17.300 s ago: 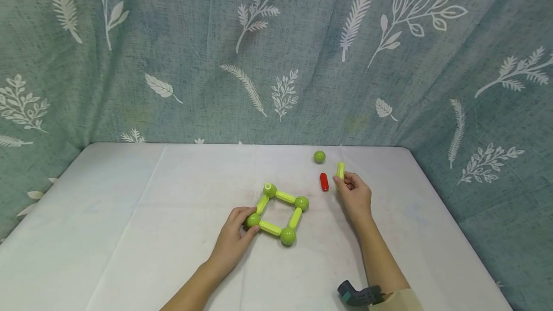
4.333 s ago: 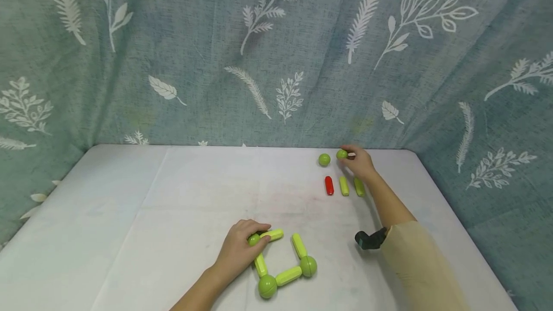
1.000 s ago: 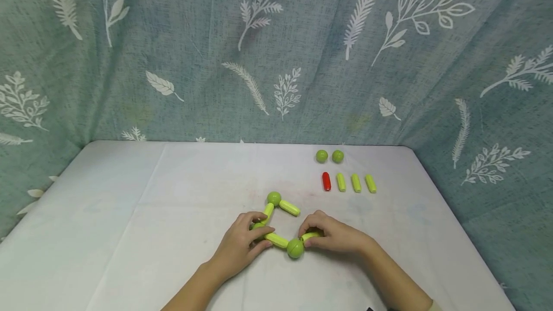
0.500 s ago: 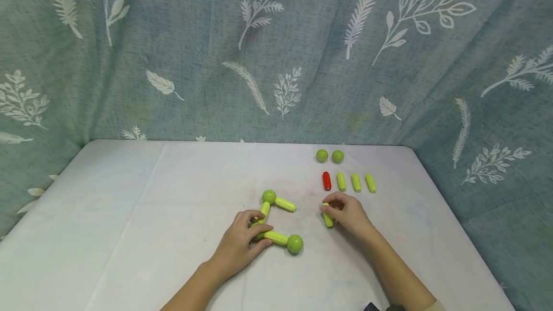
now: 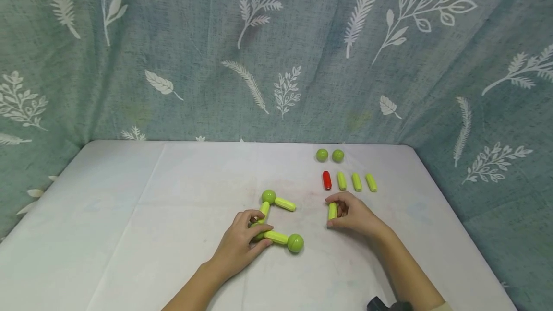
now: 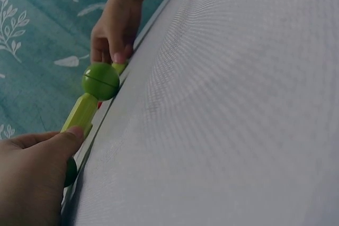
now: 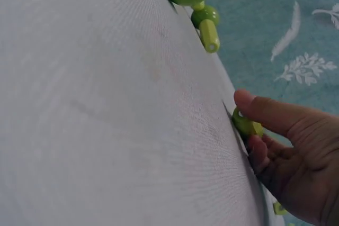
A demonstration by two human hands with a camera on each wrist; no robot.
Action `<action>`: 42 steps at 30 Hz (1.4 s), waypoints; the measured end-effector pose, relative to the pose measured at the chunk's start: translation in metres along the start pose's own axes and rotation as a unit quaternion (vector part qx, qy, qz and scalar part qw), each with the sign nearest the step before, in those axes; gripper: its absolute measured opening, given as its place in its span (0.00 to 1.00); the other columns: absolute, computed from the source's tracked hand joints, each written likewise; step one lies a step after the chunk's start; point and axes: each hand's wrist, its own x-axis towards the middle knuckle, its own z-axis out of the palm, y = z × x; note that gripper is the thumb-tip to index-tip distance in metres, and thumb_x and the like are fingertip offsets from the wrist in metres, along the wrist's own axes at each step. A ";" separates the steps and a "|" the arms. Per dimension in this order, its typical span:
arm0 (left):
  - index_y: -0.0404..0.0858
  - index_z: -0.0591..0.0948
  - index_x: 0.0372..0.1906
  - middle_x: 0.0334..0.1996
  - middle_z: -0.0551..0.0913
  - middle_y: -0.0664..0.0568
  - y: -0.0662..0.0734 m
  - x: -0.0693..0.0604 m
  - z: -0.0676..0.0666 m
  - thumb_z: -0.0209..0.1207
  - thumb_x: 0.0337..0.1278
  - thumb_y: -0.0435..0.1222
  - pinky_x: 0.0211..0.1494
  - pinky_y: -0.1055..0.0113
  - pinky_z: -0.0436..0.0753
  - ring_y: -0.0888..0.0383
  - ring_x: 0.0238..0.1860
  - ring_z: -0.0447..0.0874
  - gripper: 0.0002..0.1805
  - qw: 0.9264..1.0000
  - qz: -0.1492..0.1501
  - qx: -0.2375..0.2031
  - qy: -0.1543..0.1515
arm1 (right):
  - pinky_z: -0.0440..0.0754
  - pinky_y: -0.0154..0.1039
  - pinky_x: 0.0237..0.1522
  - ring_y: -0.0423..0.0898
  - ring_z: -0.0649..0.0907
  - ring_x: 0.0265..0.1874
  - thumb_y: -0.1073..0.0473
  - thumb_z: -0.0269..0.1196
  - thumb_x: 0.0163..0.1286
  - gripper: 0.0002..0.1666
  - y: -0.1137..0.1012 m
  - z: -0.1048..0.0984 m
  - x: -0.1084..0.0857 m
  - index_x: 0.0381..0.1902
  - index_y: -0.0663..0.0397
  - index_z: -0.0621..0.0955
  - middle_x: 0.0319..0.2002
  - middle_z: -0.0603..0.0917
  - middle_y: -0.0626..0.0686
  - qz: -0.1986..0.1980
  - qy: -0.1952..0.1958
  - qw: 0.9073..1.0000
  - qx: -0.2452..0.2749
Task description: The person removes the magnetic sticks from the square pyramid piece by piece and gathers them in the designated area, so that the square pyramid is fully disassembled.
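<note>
While the left hand (image 5: 239, 243) grips the linked frame (image 5: 275, 237), seemingly at its half-hidden corner ball (image 5: 258, 235), the right hand (image 5: 356, 216) pinches a separate rod (image 5: 332, 211) right of it, long axis toward the far edge of the table (image 5: 181, 205).

My head camera looks forward and down from farthest off, the curtain (image 5: 186, 42) at twelve o'clock. Close and tilted, the left-wrist view faces past my left hand (image 6: 32, 175) at eight to my right hand (image 6: 114, 27) at eleven; the right-wrist view, close too, has that hand at four. Both wrist views share one green ball (image 6: 100, 81).
</note>
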 end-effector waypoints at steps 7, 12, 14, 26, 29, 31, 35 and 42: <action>0.44 0.84 0.41 0.50 0.74 0.49 0.000 0.000 0.000 0.71 0.43 0.42 0.43 0.63 0.79 0.56 0.48 0.72 0.16 1.000 0.002 0.000 0.001 | 0.75 0.31 0.37 0.47 0.74 0.38 0.58 0.74 0.50 0.31 0.005 0.000 0.000 0.54 0.55 0.78 0.41 0.78 0.52 -0.028 0.029 0.999 -0.026; 0.44 0.85 0.40 0.49 0.74 0.49 0.000 0.000 0.001 0.72 0.42 0.41 0.42 0.64 0.79 0.56 0.45 0.72 0.16 1.000 0.005 0.001 0.009 | 0.76 0.31 0.39 0.47 0.75 0.39 0.58 0.75 0.50 0.32 0.008 0.001 0.001 0.54 0.53 0.78 0.45 0.78 0.51 -0.040 0.054 0.997 -0.029; 0.44 0.84 0.39 0.47 0.74 0.49 0.000 0.000 0.002 0.72 0.41 0.42 0.40 0.67 0.77 0.58 0.43 0.70 0.16 1.000 0.004 0.001 0.013 | 0.77 0.34 0.43 0.48 0.76 0.42 0.58 0.75 0.50 0.31 0.007 0.003 0.000 0.53 0.53 0.79 0.50 0.78 0.51 -0.060 0.074 0.995 -0.030; 0.45 0.83 0.35 0.39 0.75 0.57 -0.002 -0.001 0.003 0.73 0.39 0.44 0.34 0.72 0.74 0.63 0.37 0.68 0.15 1.000 0.001 0.010 0.025 | 0.79 0.35 0.36 0.49 0.78 0.36 0.65 0.71 0.55 0.21 -0.017 0.032 -0.001 0.47 0.62 0.81 0.44 0.83 0.56 -0.248 0.086 0.965 -0.013; 0.46 0.83 0.36 0.38 0.75 0.59 -0.002 0.000 0.003 0.72 0.40 0.44 0.33 0.74 0.73 0.63 0.36 0.66 0.15 1.000 0.001 0.011 0.018 | 0.78 0.33 0.34 0.47 0.78 0.34 0.61 0.70 0.56 0.22 -0.025 0.043 -0.001 0.49 0.60 0.80 0.44 0.83 0.55 -0.246 0.025 0.969 -0.023; 0.45 0.82 0.36 0.38 0.75 0.59 -0.001 0.000 0.003 0.71 0.42 0.44 0.33 0.74 0.72 0.64 0.36 0.66 0.15 1.000 0.000 0.014 0.011 | 0.78 0.33 0.35 0.45 0.78 0.35 0.57 0.70 0.57 0.24 -0.031 0.051 -0.002 0.51 0.58 0.79 0.45 0.83 0.54 -0.236 -0.019 0.971 -0.027; 0.45 0.81 0.37 0.39 0.75 0.58 0.000 0.001 0.002 0.70 0.44 0.45 0.34 0.74 0.72 0.63 0.37 0.66 0.15 1.000 0.004 0.021 0.003 | 0.77 0.31 0.36 0.39 0.76 0.34 0.51 0.69 0.59 0.27 -0.036 0.064 -0.001 0.54 0.54 0.78 0.46 0.82 0.49 -0.224 -0.081 0.970 -0.042; 0.45 0.79 0.37 0.39 0.74 0.58 0.001 0.001 0.001 0.69 0.45 0.45 0.34 0.74 0.72 0.63 0.37 0.66 0.15 1.000 0.002 0.029 -0.007 | 0.75 0.28 0.33 0.35 0.74 0.32 0.55 0.66 0.63 0.13 -0.036 0.075 0.003 0.45 0.47 0.80 0.38 0.82 0.45 -0.247 -0.076 0.965 -0.052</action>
